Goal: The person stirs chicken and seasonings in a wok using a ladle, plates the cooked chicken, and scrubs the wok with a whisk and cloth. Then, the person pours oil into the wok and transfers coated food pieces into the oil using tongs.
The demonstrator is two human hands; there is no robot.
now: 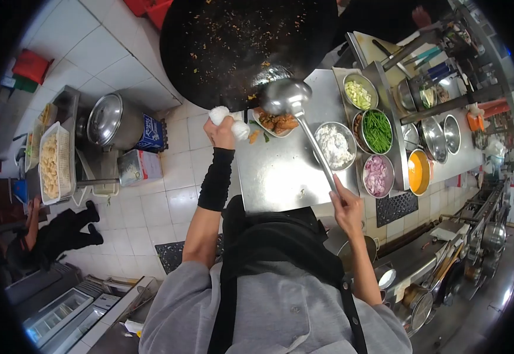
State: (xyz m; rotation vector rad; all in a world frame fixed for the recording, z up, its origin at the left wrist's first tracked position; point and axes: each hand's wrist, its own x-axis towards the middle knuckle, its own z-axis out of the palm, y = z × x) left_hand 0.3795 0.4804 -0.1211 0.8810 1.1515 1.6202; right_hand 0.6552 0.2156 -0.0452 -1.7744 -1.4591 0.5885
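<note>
My left hand [220,133], in a black wrist sleeve, is closed on a bunched white cloth [241,130] at the near rim of a large dark wok [233,47]. Bits of food cling to the wok's tilted inside. In my right hand [348,209] is the handle of a long metal ladle [288,96], its bowl at the wok's near right edge. Just below that edge, a white plate of browned food pieces [277,123] sits on the steel counter [274,183], partly hidden by the ladle. Loose scraps lie beside the plate.
To the right stand bowls of white paste [335,146], chopped green vegetable [378,131], sliced onion [377,176] and orange liquid [418,171]. At left are a lidded pot [112,121] and a white basket of pale pieces [53,165]. Another person [56,230] is at far left.
</note>
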